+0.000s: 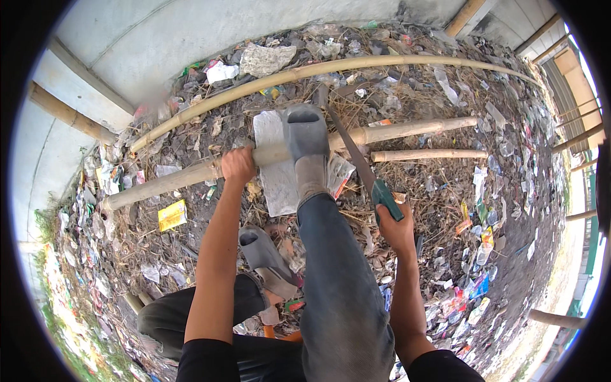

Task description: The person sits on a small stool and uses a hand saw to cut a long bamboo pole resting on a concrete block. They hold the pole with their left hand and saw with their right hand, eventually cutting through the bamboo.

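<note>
A thick bamboo pole (172, 183) lies across a pale grey block (280, 188) in front of me. My left hand (238, 164) is closed around the pole, left of the block. With my right hand (394, 223) I grip the green handle of a hand saw (358, 156). Its blade slants away to the upper left and crosses the pole just right of my foot. My right foot, in a grey slide sandal (307, 130), presses on the pole over the block. The other grey sandal (258, 248) rests on the ground nearer to me.
A long curved bamboo pole (299, 73) lies farther off, near a pale wall (191, 32). A shorter bamboo piece (429, 155) lies right of the saw. Plastic litter and dry straw cover the ground, with a yellow packet (172, 215) at left and a rock (267, 59) beyond.
</note>
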The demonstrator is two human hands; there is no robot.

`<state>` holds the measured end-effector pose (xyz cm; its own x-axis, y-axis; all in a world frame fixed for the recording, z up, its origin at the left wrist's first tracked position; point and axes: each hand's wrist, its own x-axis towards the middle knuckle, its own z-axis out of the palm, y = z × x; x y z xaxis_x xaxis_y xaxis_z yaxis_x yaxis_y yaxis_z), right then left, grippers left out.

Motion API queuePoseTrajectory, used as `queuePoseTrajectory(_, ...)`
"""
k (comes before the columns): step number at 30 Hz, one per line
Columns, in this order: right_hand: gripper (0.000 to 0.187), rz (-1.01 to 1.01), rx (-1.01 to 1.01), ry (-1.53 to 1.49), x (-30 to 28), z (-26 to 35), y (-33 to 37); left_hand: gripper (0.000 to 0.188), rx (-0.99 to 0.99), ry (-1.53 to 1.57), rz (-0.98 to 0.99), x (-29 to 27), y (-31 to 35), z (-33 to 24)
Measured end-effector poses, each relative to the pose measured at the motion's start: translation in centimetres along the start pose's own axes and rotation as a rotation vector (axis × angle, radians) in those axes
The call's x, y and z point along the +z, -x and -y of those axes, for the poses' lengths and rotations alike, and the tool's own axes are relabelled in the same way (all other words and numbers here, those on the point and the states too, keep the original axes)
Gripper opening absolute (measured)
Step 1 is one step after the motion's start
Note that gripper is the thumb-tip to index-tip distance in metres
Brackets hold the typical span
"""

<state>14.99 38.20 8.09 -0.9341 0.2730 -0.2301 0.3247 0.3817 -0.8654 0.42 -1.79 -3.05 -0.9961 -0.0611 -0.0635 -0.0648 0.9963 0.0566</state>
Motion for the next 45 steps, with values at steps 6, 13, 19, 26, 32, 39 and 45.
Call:
queuePoseTrajectory(6, 0.037, 0.087, 0.074, -0.047, -3.4, 0.4, 6.1, 0.028, -0.004, -0.035, 0.024, -0.8, 0.2, -0.6)
queuePoseTrajectory(13, 0.036, -0.093, -0.158, 0.019, 3.4, 1.3, -3.4, 0.027, -0.002, 0.003, 0.007, 0.0, -0.9, -1.1)
queuePoseTrajectory(19, 0.036, -0.067, -0.098, 0.044, 3.2, -0.1, -1.7, 0.024, 0.019, 0.001, -0.046, 0.3, 0.0, -0.2)
queuePoseTrajectory(26, 0.034, 0.082, 0.018, -0.016, -2.8, -1.6, 9.2, 0.028, 0.013, -0.024, -0.025, 0.3, 0.2, 0.3)
queuePoseTrajectory(32, 0.024, -0.001, 0.100, -0.218, 2.2, -2.8, -4.0, 0.028, 0.017, 0.012, -0.014, -0.5, -0.2, -1.5)
queuePoseTrajectory(39, 0.035, 0.050, -0.186, 0.133, 3.1, -2.9, -1.3, 0.028, -0.014, -0.015, 0.010, -0.9, 0.3, 0.3)
queuePoseTrajectory(45, 0.036, 0.008, 0.012, -0.239, -2.3, -6.0, 12.2, 0.037, 0.021, 0.011, -0.046, 1.8, -0.2, 0.2)
